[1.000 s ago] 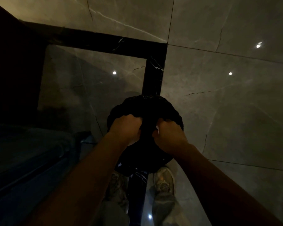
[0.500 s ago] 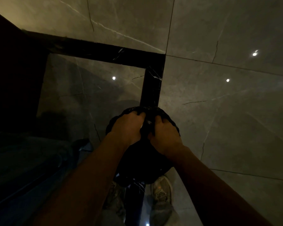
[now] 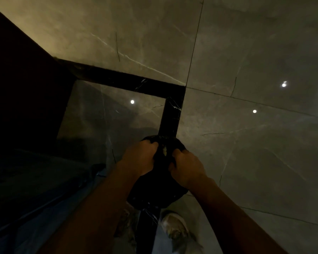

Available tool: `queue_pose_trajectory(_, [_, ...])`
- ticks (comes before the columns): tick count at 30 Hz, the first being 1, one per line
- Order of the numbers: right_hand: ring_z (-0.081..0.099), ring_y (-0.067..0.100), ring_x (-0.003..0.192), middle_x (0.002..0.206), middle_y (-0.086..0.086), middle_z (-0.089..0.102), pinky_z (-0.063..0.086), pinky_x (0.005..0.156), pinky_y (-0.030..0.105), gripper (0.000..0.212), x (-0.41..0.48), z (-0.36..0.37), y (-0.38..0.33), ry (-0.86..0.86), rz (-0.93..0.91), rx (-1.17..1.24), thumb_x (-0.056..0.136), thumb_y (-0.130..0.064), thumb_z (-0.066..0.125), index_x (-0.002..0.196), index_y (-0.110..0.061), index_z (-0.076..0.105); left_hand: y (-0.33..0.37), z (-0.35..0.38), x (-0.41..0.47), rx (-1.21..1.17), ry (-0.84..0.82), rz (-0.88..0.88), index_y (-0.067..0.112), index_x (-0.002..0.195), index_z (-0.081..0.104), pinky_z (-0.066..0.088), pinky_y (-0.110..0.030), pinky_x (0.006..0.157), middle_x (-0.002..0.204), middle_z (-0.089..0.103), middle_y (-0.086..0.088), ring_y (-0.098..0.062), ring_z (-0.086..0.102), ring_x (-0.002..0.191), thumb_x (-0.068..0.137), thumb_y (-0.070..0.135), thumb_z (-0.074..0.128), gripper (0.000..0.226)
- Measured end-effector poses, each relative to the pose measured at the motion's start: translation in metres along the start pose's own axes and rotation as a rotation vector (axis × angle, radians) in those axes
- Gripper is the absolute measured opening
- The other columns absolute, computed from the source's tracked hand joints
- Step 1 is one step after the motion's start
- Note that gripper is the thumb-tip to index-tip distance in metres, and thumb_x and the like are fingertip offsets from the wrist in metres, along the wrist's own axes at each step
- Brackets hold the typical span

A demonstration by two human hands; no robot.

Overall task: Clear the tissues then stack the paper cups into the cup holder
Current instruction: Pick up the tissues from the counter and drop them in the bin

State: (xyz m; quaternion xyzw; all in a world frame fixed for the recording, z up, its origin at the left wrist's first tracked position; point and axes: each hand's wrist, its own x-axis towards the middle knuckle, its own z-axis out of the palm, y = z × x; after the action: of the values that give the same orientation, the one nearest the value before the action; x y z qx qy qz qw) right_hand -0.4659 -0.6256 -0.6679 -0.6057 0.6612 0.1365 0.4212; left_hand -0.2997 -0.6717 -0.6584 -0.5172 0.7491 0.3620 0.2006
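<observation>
The scene is dim. A black rubbish bag (image 3: 160, 187) hangs over the floor in front of me, bunched at its mouth. My left hand (image 3: 140, 156) grips the bag's rim on the left side, my right hand (image 3: 186, 166) grips it on the right. Between the two hands a small pale scrap, probably tissue (image 3: 164, 151), shows inside the opening. No paper cups or cup holder are in view.
Grey marble floor tiles (image 3: 246, 153) with a black inlay strip (image 3: 170, 116) lie below. A dark furniture block (image 3: 22, 88) fills the left side. My shoes (image 3: 174, 228) stand under the bag. Ceiling lights reflect in the floor.
The view has tilted, so hands and bag sit lower in frame. The hands have drawn slightly apart at the bag's mouth, showing a pale scrap inside.
</observation>
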Motion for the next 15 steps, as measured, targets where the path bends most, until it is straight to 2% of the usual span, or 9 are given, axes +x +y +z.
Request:
queue_pose_trajectory(5, [0.057,0.039,0.114,0.131,0.020,0.054,0.049,0.085,0.037,0.043,-0.034,-0.037,-0.016,-0.051,-0.054,-0.068,0.098,-0.023,0.054,0.138,-0.007,0.050,0.003,-0.025,-0.043,0.019,0.060,-0.078,0.010,0.130,0.060,0.054,-0.041,0.093,0.129,0.066,-0.019,-0.040,0.065,0.121,0.100,0.025,0.064,0.034])
queue_pose_trajectory(7, [0.057,0.040,0.114,0.132,0.021,0.053,0.049,0.086,0.038,0.045,-0.048,-0.055,-0.027,-0.064,-0.086,-0.126,0.099,-0.024,0.054,0.140,-0.008,0.048,0.003,-0.034,-0.064,-0.003,0.092,-0.108,0.013,0.130,0.059,0.056,-0.045,0.096,0.129,0.068,-0.018,-0.040,0.066,0.122,0.099,0.030,0.063,0.035])
queue_pose_trajectory(10, [0.058,0.039,0.112,0.128,0.021,0.054,0.050,0.086,0.039,0.040,-0.071,-0.088,-0.048,-0.090,-0.130,-0.200,0.099,-0.027,0.054,0.134,-0.007,0.051,0.006,-0.051,-0.097,-0.068,0.162,-0.138,0.015,0.134,0.061,0.055,-0.047,0.105,0.137,0.066,-0.015,-0.038,0.064,0.129,0.099,0.033,0.065,0.040])
queue_pose_trajectory(13, [0.057,0.037,0.114,0.130,0.020,0.053,0.051,0.091,0.040,0.042,-0.100,-0.124,-0.076,-0.104,-0.174,-0.289,0.100,-0.034,0.053,0.134,-0.009,0.051,0.014,-0.072,-0.136,-0.110,0.180,-0.180,0.015,0.141,0.059,0.049,-0.047,0.112,0.146,0.061,-0.015,-0.037,0.059,0.135,0.100,0.034,0.062,0.045])
queue_pose_trajectory(15, [0.057,0.036,0.116,0.132,0.019,0.053,0.051,0.093,0.038,0.046,-0.123,-0.147,-0.096,-0.109,-0.219,-0.330,0.100,-0.038,0.053,0.136,-0.010,0.051,0.022,-0.088,-0.170,-0.141,0.179,-0.227,0.013,0.136,0.061,0.048,-0.044,0.111,0.143,0.063,-0.015,-0.036,0.060,0.134,0.102,0.033,0.059,0.040])
